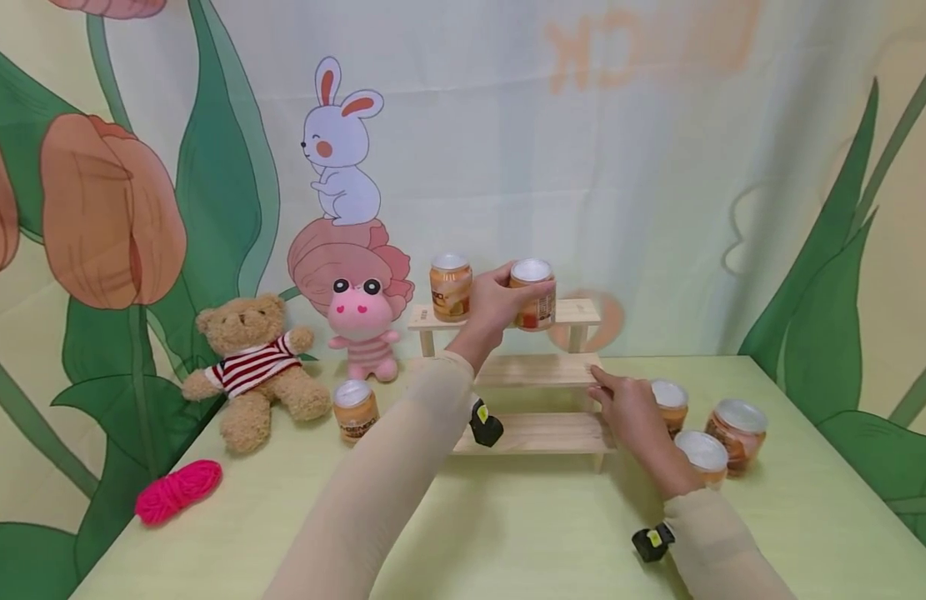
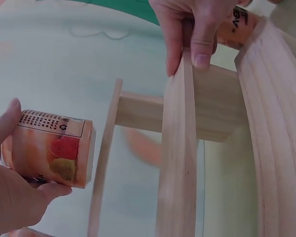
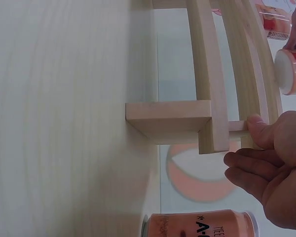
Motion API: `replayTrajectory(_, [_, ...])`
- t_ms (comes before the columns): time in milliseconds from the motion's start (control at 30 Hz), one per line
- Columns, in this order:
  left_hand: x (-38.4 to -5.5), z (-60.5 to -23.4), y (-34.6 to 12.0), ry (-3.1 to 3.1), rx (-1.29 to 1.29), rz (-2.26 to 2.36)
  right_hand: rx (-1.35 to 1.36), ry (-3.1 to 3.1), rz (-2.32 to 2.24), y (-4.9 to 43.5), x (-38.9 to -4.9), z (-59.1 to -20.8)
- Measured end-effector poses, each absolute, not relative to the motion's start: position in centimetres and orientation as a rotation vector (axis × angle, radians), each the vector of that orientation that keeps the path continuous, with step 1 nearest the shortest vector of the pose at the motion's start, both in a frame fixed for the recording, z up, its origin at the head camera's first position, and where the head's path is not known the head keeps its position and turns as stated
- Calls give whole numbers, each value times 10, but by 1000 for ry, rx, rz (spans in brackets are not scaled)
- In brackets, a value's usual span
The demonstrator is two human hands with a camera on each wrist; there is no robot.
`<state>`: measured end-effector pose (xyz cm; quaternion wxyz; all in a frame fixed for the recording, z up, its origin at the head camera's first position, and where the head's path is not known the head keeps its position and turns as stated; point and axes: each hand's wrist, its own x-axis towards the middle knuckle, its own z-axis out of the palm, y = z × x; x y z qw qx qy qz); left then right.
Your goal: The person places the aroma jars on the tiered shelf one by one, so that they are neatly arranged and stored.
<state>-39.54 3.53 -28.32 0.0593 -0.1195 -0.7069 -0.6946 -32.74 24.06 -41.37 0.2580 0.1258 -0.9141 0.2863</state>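
My left hand (image 1: 498, 302) grips an orange can (image 1: 533, 293) with a silver top, at the top board of a three-step wooden shelf (image 1: 538, 369). In the left wrist view, thumb and fingers wrap around the held can (image 2: 54, 148), and a fruit picture shows on its side. Another orange can (image 1: 451, 288) stands on the top board, left of that hand. With thumb and fingers, my right hand (image 1: 633, 408) pinches the right end of the middle board. The right wrist view shows its thumb (image 3: 260, 132) on the board and the other fingers beneath.
Several orange cans, one of them at the front (image 1: 703, 457), stand right of the shelf, close to my right forearm. Left of it are a single can (image 1: 355, 412), a pink plush toy (image 1: 365, 329), a teddy bear (image 1: 258, 367) and pink yarn (image 1: 179, 492). A printed curtain (image 1: 463, 167) hangs behind.
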Motion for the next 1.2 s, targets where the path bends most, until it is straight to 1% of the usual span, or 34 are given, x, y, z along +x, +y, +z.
replayTrajectory(100, [-402, -285, 37, -2147, -313, -2095, 337, -2487, 782, 242, -327, -414])
replayTrajectory(400, [-418, -285, 36, -2174, -328, -2017, 324, -2494, 816, 246, -329, -414])
replayTrajectory(733, [-427, -284, 42, -2147, -234, -2006, 311, -2496, 818, 243, -328, -414])
replayTrajectory(1000, [-432, -285, 41, -2161, -319, -2041, 302, -2484, 813, 245, -329, -413])
replayTrajectory(1200, [-430, -286, 39, -2216, -291, -1991, 306, -2506, 838, 246, -328, -414])
